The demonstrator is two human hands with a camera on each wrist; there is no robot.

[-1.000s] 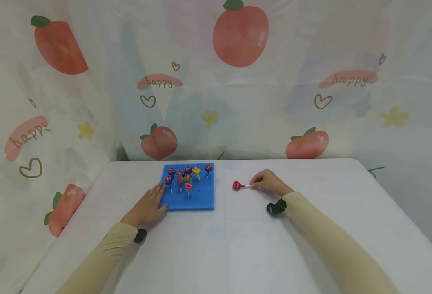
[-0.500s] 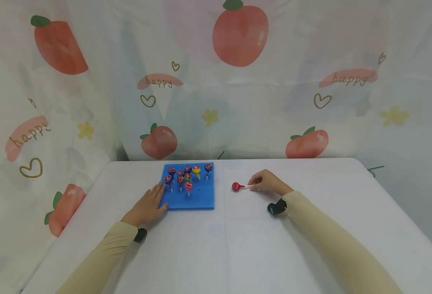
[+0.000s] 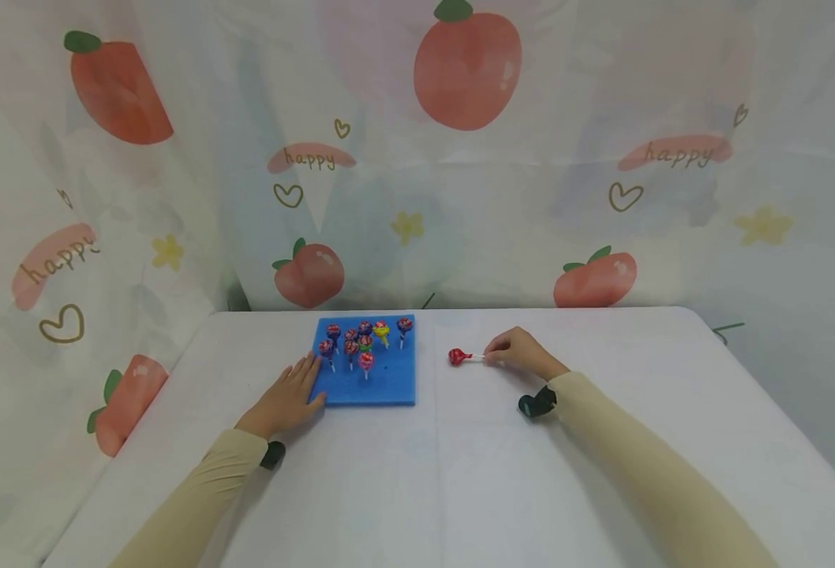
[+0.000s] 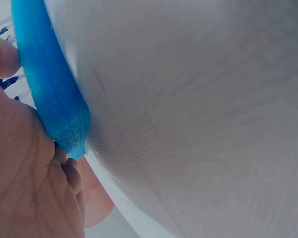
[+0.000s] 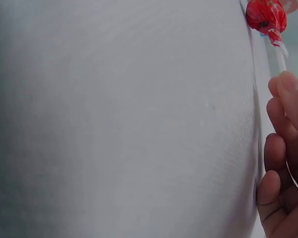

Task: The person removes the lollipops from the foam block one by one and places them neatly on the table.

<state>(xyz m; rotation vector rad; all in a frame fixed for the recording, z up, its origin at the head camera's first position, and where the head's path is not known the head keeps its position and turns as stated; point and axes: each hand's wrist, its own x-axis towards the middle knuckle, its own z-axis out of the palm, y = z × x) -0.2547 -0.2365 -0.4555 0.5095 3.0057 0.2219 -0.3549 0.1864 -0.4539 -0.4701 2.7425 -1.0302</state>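
Observation:
Between thumb and fingertips, my right hand [image 3: 520, 353] pinches the white stick of a red-wrapped lollipop [image 3: 458, 357], whose head points left, low over the table. The right wrist view shows the same lollipop [image 5: 267, 17] with its stick in the fingertips. My left hand [image 3: 284, 401] rests with straight fingers along the left edge of a blue foam board [image 3: 389, 386]. In the left wrist view the board's edge [image 4: 54, 89] lies against the palm and thumb. Several lollipops stand upright in the board, among them a pink one [image 3: 365, 361] and a yellow one [image 3: 380, 330].
A white cloth covers the table [image 3: 403, 489]. Behind it hangs a curtain [image 3: 481, 237] printed with peaches and hearts. Dark wrist devices show at both cuffs, one [image 3: 537, 403] under the right sleeve.
Both hands stay practically where they were. The red lollipop, still pinched by the right hand, shifts only very slightly; the whole head view drifts a little.

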